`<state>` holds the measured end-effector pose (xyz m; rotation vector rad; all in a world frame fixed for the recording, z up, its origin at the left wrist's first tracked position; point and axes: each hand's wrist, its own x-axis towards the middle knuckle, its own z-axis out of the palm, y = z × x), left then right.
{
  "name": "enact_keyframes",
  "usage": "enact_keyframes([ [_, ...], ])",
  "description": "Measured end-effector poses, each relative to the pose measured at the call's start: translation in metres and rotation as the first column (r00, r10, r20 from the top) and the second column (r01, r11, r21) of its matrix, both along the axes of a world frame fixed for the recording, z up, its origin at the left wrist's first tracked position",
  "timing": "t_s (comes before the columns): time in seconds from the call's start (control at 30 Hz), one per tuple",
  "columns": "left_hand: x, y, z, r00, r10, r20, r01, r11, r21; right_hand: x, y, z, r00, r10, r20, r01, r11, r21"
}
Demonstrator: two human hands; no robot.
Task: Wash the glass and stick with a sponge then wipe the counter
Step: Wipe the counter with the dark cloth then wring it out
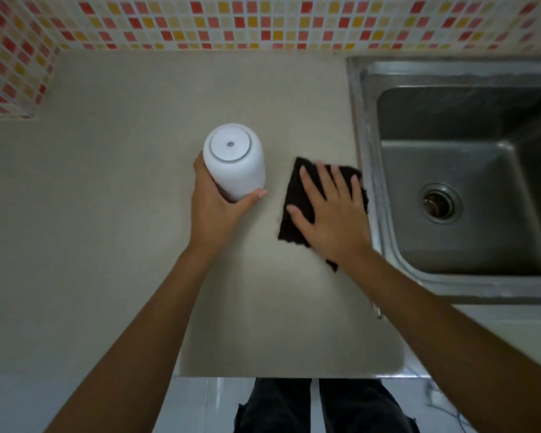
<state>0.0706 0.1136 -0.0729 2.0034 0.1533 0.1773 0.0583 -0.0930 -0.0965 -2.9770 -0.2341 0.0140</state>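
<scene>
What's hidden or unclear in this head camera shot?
- Dark square cloth: middle covered by right hand.
- White cylindrical container: base hidden by left hand grip.
- Steel sink: right side cut off by the frame edge.
- Stick: not visible.

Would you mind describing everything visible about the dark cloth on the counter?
The dark cloth is blackish-brown with a rough, fibrous look and ragged edges, roughly rectangular. It lies flat on the beige counter, just beside the sink rim. The right hand presses on it palm down, fingers spread, covering much of it.
</scene>
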Motion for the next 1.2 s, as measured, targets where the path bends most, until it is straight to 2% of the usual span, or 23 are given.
enact_keyframes([
  [0.1, -0.010, 0.003, -0.005, 0.999, -0.032, -0.032, 0.033, 0.999, 0.041, -0.052, -0.001, 0.006, 0.997, 0.019, -0.070, -0.020, 1.000, -0.006],
  [0.2, -0.051, -0.011, -0.004, 0.976, 0.194, -0.095, -0.175, 0.968, 0.180, -0.073, -0.002, 0.008, 0.991, 0.004, -0.130, -0.004, 1.000, 0.001],
  [0.27, -0.078, -0.026, -0.003, 0.972, 0.223, -0.073, -0.202, 0.955, 0.216, -0.070, 0.000, 0.014, 0.990, -0.008, -0.141, 0.022, 0.995, 0.099],
  [0.37, -0.084, -0.050, 0.000, 0.994, 0.031, -0.103, -0.010, 0.980, 0.199, -0.055, -0.015, 0.030, 0.984, -0.055, -0.167, 0.115, 0.921, 0.373],
  [0.4, -0.077, -0.057, 0.001, 0.993, -0.035, -0.116, 0.060, 0.973, 0.222, -0.049, -0.025, 0.035, 0.982, -0.076, -0.172, 0.141, 0.904, 0.404],
  [0.5, -0.047, -0.082, 0.011, 0.963, -0.178, -0.202, 0.230, 0.934, 0.274, -0.040, -0.050, 0.047, 0.968, -0.128, -0.214, 0.174, 0.962, 0.210],
  [0.57, -0.028, -0.094, 0.014, 0.933, -0.198, -0.302, 0.287, 0.914, 0.286, -0.041, -0.054, 0.050, 0.962, -0.101, -0.254, 0.140, 0.980, 0.138],
  [0.7, -0.006, -0.101, 0.019, 0.859, -0.158, -0.487, 0.293, 0.931, 0.216, -0.040, -0.053, 0.049, 0.961, -0.070, -0.267, 0.118, 0.979, 0.168],
  [0.8, -0.004, -0.097, 0.029, 0.817, -0.196, -0.542, 0.360, 0.907, 0.216, -0.033, -0.055, 0.053, 0.938, -0.048, -0.342, 0.130, 0.966, 0.222],
  [0.87, -0.005, -0.095, 0.041, 0.817, -0.228, -0.530, 0.395, 0.891, 0.224, -0.031, -0.063, 0.061, 0.928, 0.005, -0.372, 0.122, 0.940, 0.318],
  [1.0, -0.007, -0.102, 0.077, 0.818, -0.332, -0.470, 0.435, 0.891, 0.128, -0.031, -0.102, 0.092, 0.941, 0.072, -0.331, 0.107, 0.865, 0.491],
  [1.1, -0.001, -0.127, 0.108, 0.853, -0.371, -0.367, 0.437, 0.892, 0.114, -0.023, -0.144, 0.118, 0.977, 0.012, -0.212, 0.112, 0.821, 0.560],
  [1.2, 0.009, -0.169, 0.137, 0.882, -0.387, -0.269, 0.437, 0.886, 0.157, -0.013, -0.191, 0.149, 0.986, -0.058, -0.157, 0.148, 0.745, 0.651],
])
